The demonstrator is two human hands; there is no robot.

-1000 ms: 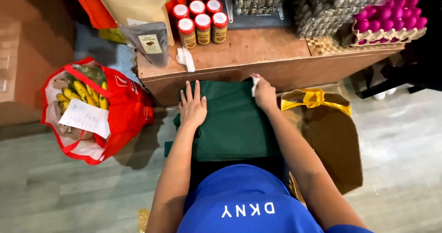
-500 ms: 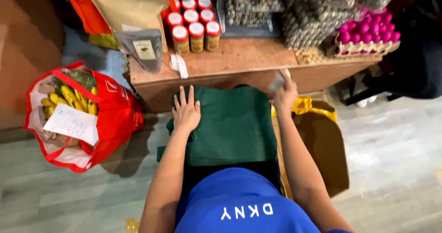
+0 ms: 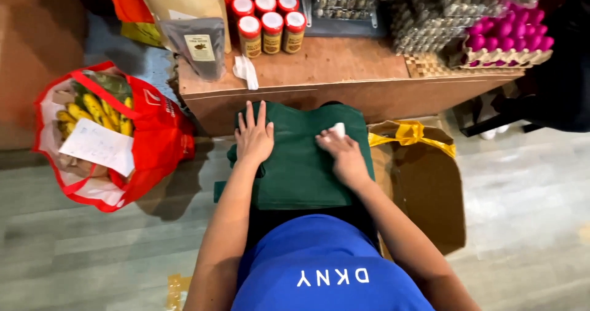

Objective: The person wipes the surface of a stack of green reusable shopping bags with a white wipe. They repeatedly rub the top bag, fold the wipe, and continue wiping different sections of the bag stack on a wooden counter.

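Looking down at a dark green cloth (image 3: 301,176) spread across the lap, right up against the front edge of the wooden worktop (image 3: 332,62). Seeing the left hand (image 3: 254,140) in the same spot as a second ago: open, fingers spread, palm pressed flat on the cloth's upper left part, gripping nothing. Noticing the real change on the other side: spotting the right hand (image 3: 341,154) no longer up at the cloth's far right corner by the worktop edge, but pulled inward onto the cloth's upper middle, fingers loosely curled and pinching a small white scrap (image 3: 338,128) at the tips. Can't tell whether paper or fabric. Reads as both hands now bearing down on the cloth together, keeping it flat. Around it: a red bag (image 3: 153,139) with bananas (image 3: 98,111) on the floor to the left, red-lidded jars (image 3: 270,28) and a tray of pink eggs (image 3: 507,37) on the worktop, an open cardboard box (image 3: 424,188) just beside the right arm.
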